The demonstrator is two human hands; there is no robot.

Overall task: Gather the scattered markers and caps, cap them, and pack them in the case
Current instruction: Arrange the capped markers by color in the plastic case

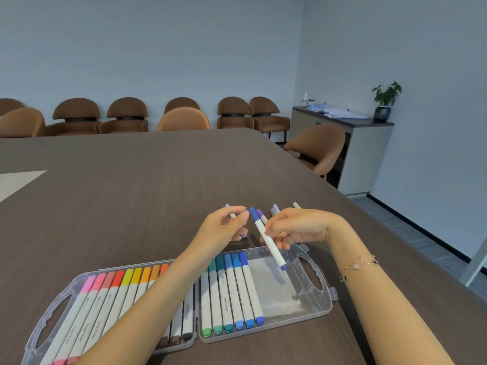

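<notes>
Reaching forward over the open clear plastic marker case (313,309), both forearms stretch from the bottom edge of the view toward the middle of the dark wood-grain table (131,193). The right hand (295,227), a thin gold bracelet (359,267) on its wrist, is turned palm-inward with its fingers curled round a white-barrelled marker with a dark blue cap (267,238); the marker slants, cap end up and away, lower blue end hanging above the bare right part of the case. The left hand (224,227) is raised just beside it, wrist bent, thumb and fingertips pinching a small white marker with a pale lilac tip (232,213), most of which the hand hides.

Beyond the hands, several loose markers with purple and grey caps (274,210) lie on the table, partly hidden by the right hand. Inside the case, the left half holds a row of pink, red, yellow and orange capped markers (116,288), crossed by the left forearm; the right half holds green, teal and blue capped markers (232,285) side by side against its left wall.

Brown upholstered chairs (126,114) line the far wall, and a potted plant (384,101) stands on a grey sideboard (363,143).
</notes>
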